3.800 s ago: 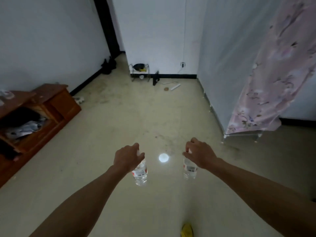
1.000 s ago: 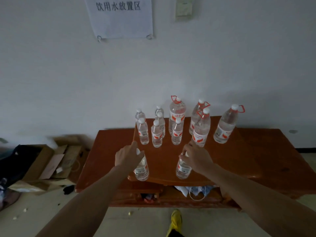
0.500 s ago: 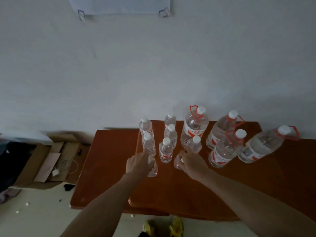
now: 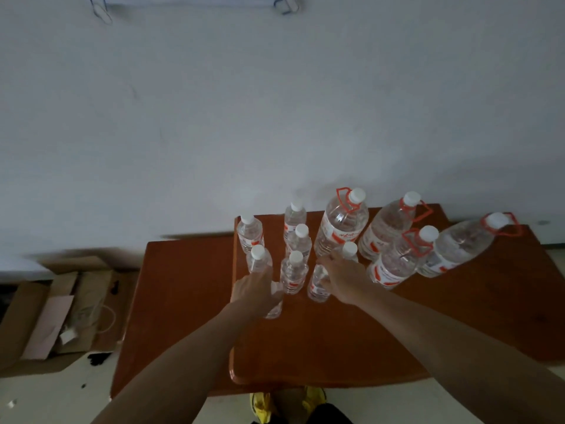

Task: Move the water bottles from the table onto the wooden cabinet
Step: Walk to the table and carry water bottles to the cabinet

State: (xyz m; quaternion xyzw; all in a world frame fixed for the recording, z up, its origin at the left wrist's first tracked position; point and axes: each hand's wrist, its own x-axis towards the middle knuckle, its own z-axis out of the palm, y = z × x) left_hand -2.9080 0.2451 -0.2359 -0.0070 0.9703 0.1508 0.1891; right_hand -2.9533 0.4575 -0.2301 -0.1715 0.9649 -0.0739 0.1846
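Under left hand, right hand, bottles, caps hidden

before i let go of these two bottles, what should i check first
1. Left hand grips the left bottle: ok, fingers curled round its top.
2. Right hand grips the right bottle: ok.
3. Both bottles over the wooden cabinet, well back from its front edge: ok.
4. Left bottle's base flat on the wood: cannot tell, the hand hides most of it.
5. Right bottle's base flat on the wood: cannot tell, though it looks low enough.
6. Gap to the small bottle standing between them: cannot tell, it looks tight on both sides.
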